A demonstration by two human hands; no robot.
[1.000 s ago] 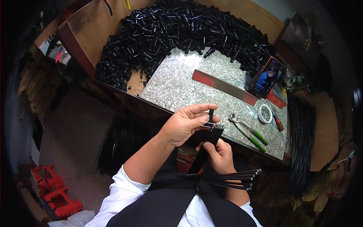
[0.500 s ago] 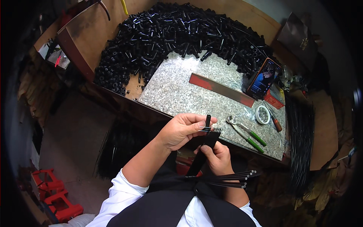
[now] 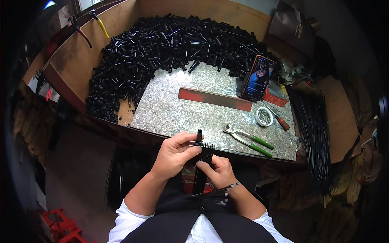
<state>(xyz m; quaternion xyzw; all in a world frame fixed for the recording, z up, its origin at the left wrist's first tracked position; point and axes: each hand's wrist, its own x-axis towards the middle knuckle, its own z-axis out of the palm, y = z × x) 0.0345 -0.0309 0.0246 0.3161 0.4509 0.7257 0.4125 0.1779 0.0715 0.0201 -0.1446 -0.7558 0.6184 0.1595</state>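
Note:
At the near edge of the speckled stone slab (image 3: 158, 97), my left hand (image 3: 172, 156) pinches a small black tubular part (image 3: 199, 135) between thumb and fingertips. A thin, pale wire-like piece seems to cross it, too fine to make out. Just to the right, my right hand (image 3: 217, 172) grips a flat bundle of thin black rods (image 3: 201, 178), its upper ends a comb-like row touching the tubular part. More rods with grey round tips (image 3: 225, 199) fan out toward my right wrist. Beyond my hands lie end-cutting pincers (image 3: 249, 139) with green handles.
A heap of black tubular parts (image 3: 162, 44) curves round the slab's far side. On the slab are a red-painted flat bar (image 3: 214, 99), a white cup (image 3: 264, 116) of small metal bits and a screwdriver (image 3: 281, 122). A propped phone (image 3: 258, 79) stands by a red box (image 3: 276, 95).
The view has shifted, so the slab and its tools sit further left in the picture. My hands keep their grips, and the fanned rods now appear closer together.

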